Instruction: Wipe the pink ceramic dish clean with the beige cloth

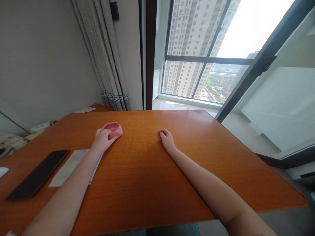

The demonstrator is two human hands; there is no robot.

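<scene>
My left hand (pixel 104 139) is closed on the near left rim of a pink ashtray (pixel 117 131), fingers over the edge and the thumb along its near side. The ashtray is round, with notches in its rim, and sits on the wooden table (pixel 137 170) left of the middle. My right hand (pixel 167 139) rests on the tabletop to the right, apart from the ashtray. Its fingers are curled in, and nothing shows in them. Beneath my left forearm lies a light paper pad (pixel 70 165), partly hidden by the arm.
A dark flat tablet-like slab (pixel 39 173) lies at the table's left, beside the pad. Beyond the left edge are a white power strip (pixel 42 127) and some fabric (pixel 11 141). A grey curtain (pixel 105 59) hangs behind the table, next to a window (pixel 197 59).
</scene>
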